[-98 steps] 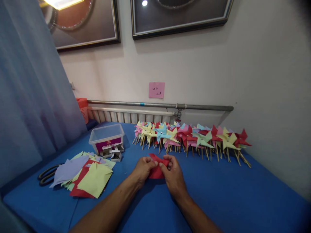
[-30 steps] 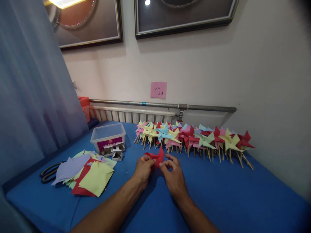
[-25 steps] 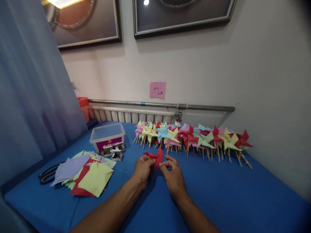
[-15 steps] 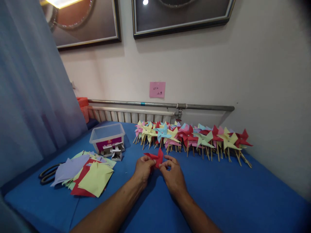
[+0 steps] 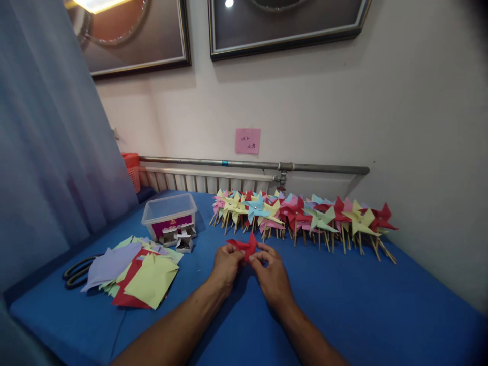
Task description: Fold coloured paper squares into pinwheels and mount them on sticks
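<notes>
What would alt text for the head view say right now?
The left hand pinches a folded red paper, the right hand at its edge, over a blue surface. Multicoloured pinwheels cluster behind; loose paper sheets lie left near a clear tub.

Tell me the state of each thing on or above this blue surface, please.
Red paper: folded, no stick visible
Left fingers: pinching it
Right fingers: curled at its edge
Pinwheels: mounted on sticks, crowded together
Paper sheets: loosely piled
Scissors: partly under sheets; blades hidden
Plastic tub: open, upright
Small boxes: open
</notes>
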`<state>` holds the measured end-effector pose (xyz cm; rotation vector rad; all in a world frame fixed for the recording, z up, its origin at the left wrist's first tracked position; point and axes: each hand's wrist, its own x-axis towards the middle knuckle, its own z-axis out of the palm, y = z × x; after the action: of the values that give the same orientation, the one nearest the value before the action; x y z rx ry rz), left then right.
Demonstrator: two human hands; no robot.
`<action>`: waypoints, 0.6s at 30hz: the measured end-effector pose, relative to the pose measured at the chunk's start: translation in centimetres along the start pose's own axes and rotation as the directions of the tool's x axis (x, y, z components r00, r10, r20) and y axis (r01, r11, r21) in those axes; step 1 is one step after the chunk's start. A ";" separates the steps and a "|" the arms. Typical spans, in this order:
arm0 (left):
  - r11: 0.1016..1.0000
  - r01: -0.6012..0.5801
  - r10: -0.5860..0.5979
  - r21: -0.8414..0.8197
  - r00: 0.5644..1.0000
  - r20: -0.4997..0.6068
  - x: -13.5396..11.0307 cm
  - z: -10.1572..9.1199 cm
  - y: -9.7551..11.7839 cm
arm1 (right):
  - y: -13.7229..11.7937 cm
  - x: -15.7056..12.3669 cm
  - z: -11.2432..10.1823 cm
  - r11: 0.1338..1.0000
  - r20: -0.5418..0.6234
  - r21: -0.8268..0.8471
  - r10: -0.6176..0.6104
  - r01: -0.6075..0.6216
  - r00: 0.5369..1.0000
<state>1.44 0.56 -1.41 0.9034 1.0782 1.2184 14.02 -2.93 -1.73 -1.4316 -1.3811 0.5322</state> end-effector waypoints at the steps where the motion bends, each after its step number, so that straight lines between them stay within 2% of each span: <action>1: 1.000 -0.004 0.004 0.004 1.000 -0.002 0.0 0.0 0.0 | 0.1 0.0 0.0 1.000 0.007 0.020 0.008 -0.009 1.000; 13: 1.000 0.000 0.001 -0.024 1.000 0.008 0.0 0.0 -0.1 | 0.7 0.4 0.2 0.997 0.023 0.053 0.055 -0.056 0.998; 18: 0.999 0.014 -0.014 -0.034 1.000 0.012 0.0 0.1 -0.4 | 0.4 0.6 -0.1 0.997 0.066 0.032 0.061 -0.063 0.996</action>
<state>1.62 0.52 -1.75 0.8747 1.0495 1.2149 14.46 -2.31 -1.86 -1.4442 -1.3753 0.6444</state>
